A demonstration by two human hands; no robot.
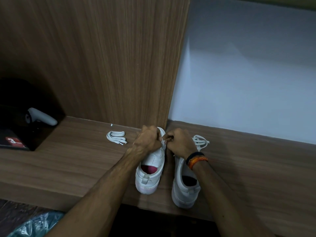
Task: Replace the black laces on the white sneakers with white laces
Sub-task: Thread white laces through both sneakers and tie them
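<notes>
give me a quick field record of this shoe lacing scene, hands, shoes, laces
surface: wooden shelf
left sneaker: white, heel toward camera, tilted, pink insole showing
right sneaker: white, flat on the shelf, white lace at its front
left hand: grips the front of the left sneaker
right hand: pinches a white lace end at the left sneaker
spare lace bundle: white, folded, lying left of the hands
black laces: none visible
</notes>
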